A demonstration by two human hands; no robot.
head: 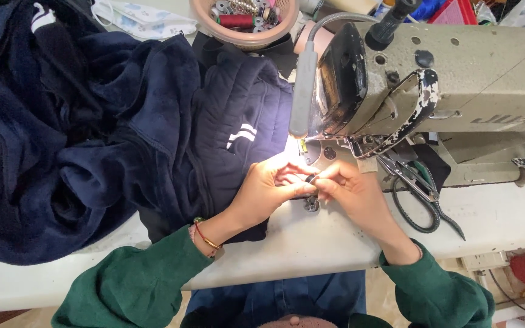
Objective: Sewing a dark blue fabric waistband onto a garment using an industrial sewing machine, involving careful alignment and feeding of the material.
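Two hands meet right in front of the sewing machine (pixel 451 79), fingertips almost touching under the bright lamp glow. Left hand (pixel 265 191) curls in from the garment side, thumb and fingers pinched around a small dark round part (pixel 310 178), possibly a bobbin or its case, too small to tell. Right hand (pixel 353 188) comes in from the other side, fingers closed on that same little piece, so both grips share it just in front of the needle area. On the left wrist sits a red and gold bracelet (pixel 205 235), peeking out of a green sleeve (pixel 135 282).

Beside the left hand lies a navy fleece garment (pixel 92 140), heaped and folded across the white table (pixel 311 240), white stripes showing on its quilted panel. It spreads well out to the left, its near edge under the left wrist. Just right of the right hand rest green-handled scissors (pixel 420 194), flat on the table beneath the machine arm. Up top, beyond the garment, stands a pinkish bowl (pixel 244 21) full of thread spools and bobbins.
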